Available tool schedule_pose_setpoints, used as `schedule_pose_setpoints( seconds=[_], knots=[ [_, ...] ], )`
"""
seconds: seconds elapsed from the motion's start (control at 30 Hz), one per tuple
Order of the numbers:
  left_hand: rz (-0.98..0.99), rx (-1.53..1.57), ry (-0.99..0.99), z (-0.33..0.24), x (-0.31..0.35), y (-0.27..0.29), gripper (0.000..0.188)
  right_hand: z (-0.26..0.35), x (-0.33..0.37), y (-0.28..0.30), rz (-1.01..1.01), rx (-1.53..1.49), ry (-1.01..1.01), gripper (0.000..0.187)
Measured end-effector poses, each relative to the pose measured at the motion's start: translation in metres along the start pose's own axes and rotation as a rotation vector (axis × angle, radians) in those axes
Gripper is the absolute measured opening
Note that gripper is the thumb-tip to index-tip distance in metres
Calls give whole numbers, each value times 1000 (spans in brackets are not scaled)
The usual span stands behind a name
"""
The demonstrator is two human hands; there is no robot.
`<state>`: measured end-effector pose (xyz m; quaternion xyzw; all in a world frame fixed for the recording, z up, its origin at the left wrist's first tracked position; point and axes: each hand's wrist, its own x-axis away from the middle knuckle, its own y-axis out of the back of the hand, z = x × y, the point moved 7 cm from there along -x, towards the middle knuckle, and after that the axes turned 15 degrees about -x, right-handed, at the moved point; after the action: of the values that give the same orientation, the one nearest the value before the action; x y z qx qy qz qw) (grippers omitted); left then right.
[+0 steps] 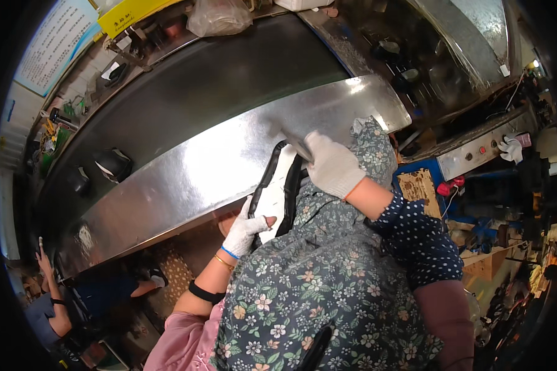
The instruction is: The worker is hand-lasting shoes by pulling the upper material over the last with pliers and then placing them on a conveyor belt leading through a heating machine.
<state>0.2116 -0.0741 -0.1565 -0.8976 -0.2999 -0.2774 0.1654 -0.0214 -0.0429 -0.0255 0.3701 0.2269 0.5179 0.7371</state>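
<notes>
A lasted shoe upper lies sole up on my lap, against the near edge of the metal worktop. Its bottom is white and its black rim is folded over. My left hand, in a white glove with the thumb tip bare, is closed round the near end of the shoe. In my right hand, also gloved, is a hammer, held over the far end of the shoe. Motion smears the hammer's head, so whether it touches the shoe cannot be told.
Beyond the shiny metal worktop runs a dark conveyor belt carrying black-and-white shoes at the left. Another person is at lower left. A machine panel with buttons stands at right; a yellow box is at the back.
</notes>
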Motion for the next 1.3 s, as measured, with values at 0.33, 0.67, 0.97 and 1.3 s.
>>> schedule_pose_setpoints(
  seconds=[0.33, 0.67, 0.97, 1.3],
  knots=[
    [212, 133, -112, 32, -4, 0, 93, -20, 18, -40, 265, 128, -29, 27],
    [180, 87, -291, 37, 3, 15, 70, 64, 46, -35, 485, 203, 247, 25],
    [178, -74, -35, -7, 23, -5, 71, 33, -2, 5, 170, 180, 192, 24],
    [118, -274, -200, -73, 24, -6, 93, -107, -37, -15, 348, -1162, -389, 64]
  ],
)
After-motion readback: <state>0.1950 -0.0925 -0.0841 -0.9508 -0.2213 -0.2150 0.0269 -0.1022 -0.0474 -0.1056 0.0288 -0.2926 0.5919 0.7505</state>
